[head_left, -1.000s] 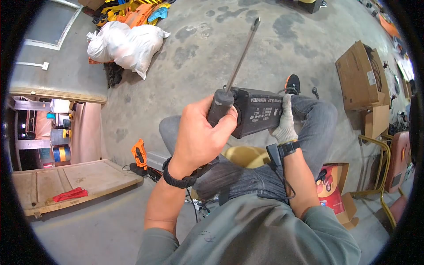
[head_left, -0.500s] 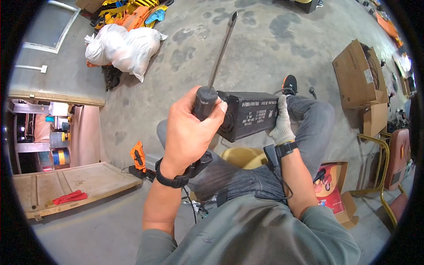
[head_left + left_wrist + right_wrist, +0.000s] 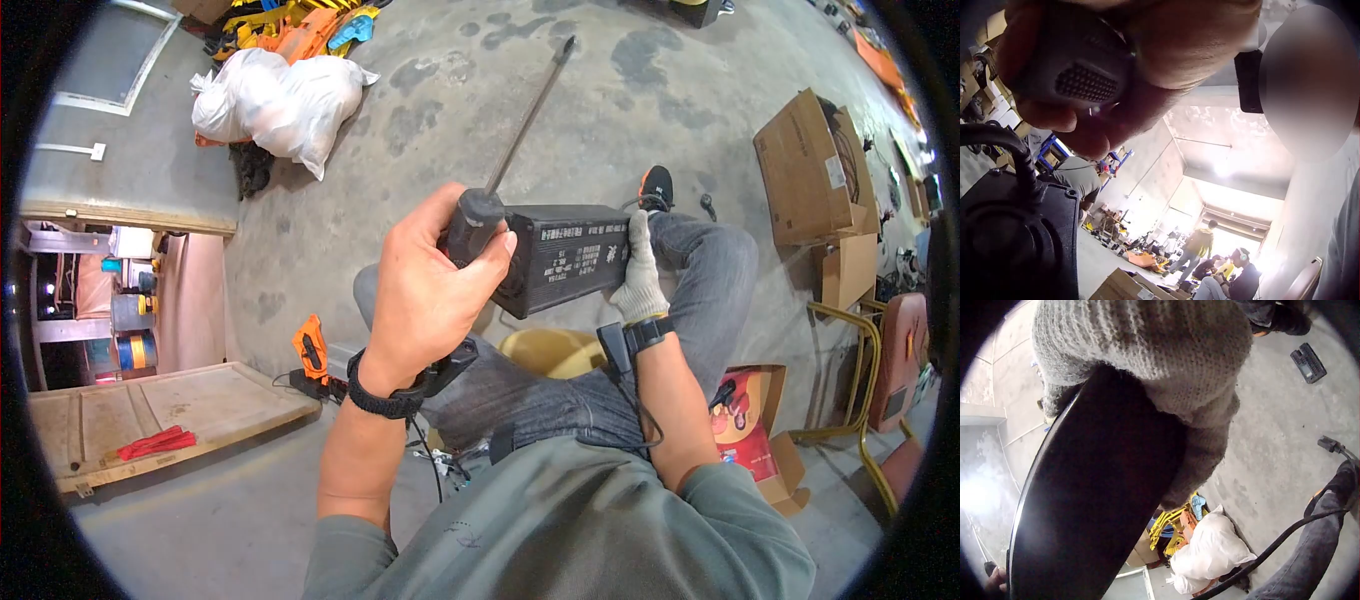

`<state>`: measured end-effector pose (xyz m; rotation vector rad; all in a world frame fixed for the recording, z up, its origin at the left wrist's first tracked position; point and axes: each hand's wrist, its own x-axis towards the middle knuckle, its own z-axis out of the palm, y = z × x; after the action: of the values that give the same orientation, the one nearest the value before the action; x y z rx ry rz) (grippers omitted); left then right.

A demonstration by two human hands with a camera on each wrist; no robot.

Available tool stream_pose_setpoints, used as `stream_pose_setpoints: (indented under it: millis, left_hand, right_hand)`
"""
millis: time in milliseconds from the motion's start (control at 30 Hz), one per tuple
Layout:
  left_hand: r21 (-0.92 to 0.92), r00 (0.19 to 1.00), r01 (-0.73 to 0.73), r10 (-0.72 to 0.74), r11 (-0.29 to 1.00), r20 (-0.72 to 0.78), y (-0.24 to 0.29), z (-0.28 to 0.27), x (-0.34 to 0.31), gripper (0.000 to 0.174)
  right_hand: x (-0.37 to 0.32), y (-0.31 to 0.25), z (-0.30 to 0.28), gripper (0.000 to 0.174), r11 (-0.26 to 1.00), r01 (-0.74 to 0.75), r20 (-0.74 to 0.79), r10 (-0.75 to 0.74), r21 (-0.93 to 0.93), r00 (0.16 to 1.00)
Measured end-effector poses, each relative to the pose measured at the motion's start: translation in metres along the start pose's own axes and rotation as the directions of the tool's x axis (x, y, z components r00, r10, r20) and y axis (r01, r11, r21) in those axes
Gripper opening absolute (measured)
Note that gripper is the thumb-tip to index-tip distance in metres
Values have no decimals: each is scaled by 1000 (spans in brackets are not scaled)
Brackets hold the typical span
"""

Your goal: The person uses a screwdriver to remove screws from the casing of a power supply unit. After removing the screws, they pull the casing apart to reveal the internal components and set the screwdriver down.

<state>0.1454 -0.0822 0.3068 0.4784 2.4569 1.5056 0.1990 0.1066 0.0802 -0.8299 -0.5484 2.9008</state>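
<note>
- Left grip clasps the screwdriver, beside the left end of the black box.
- Gloved right grip grasps the box's right end.
- Box sits between both grips.
- White sack lies beyond the box, leftward.
- Cardboard carton stands to the box's right.

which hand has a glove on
The right hand, gripping the black box: a pale knitted glove covers it, whereas the left hand, holding the screwdriver, is bare.
</note>
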Motion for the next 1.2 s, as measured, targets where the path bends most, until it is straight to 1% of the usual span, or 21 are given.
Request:
stream_pose_setpoints:
  millis: [100,200,267,367,433,500,567,600,667,800,867,967,1100,1167,1200]
  left_hand:
    - [14,1000,-25,25,1000,14,-3,-1,0,11]
    - [40,1000,1,-2,999,25,-4,-3,1,9]
    - [51,996,42,-46,998,75,-4,-4,0,7]
    - [43,993,86,-89,995,79,-7,-2,0,7]
    - [69,994,62,-68,996,89,-11,-3,1,7]
    - [95,994,36,-46,995,100,-11,-3,1,7]
    - [129,979,129,-147,983,141,-6,-4,1,7]
    - [129,979,128,-146,983,141,-8,-4,1,7]
    - [127,987,79,-95,989,127,-12,-4,1,9]
    - [108,989,92,-104,990,109,-14,-4,2,10]
    - [56,986,90,-97,994,137,-19,-7,3,10]
    - [108,982,105,-121,989,146,-16,-9,4,9]
    - [99,985,87,-100,991,143,-17,-8,3,8]
    - [131,976,132,-152,983,155,-16,-9,4,8]
    - [134,976,131,-151,982,154,-16,-10,4,8]
  right_hand:
    - [-1,0,-1,49,1000,-9,15,9,-5,1000]
    - [-1,-1,-2,48,1000,-19,12,20,-24,1000]
    - [-2,-2,-1,48,999,-31,8,31,-36,999]
    - [-5,-3,1,48,999,-29,12,29,-23,999]
    - [-4,-4,-2,48,999,-31,61,32,-21,998]
    - [-3,-3,0,49,999,-31,32,32,-37,999]
    - [-3,-2,1,50,998,-31,4,32,-53,999]
    - [-2,-2,0,50,998,-23,6,23,-58,1000]
    - [-2,-1,0,51,998,-15,8,16,-62,1000]
    - [-1,-1,-3,50,999,-29,12,29,-40,999]
    - [-1,0,-4,49,999,-33,19,34,-31,999]
    - [-4,-2,2,46,999,-37,33,37,2,999]
    - [-2,-1,-2,45,1000,-23,32,23,-20,999]
    - [0,-1,-4,46,1000,-2,30,3,-21,1000]
    - [0,0,-5,45,1000,-21,25,22,-14,999]
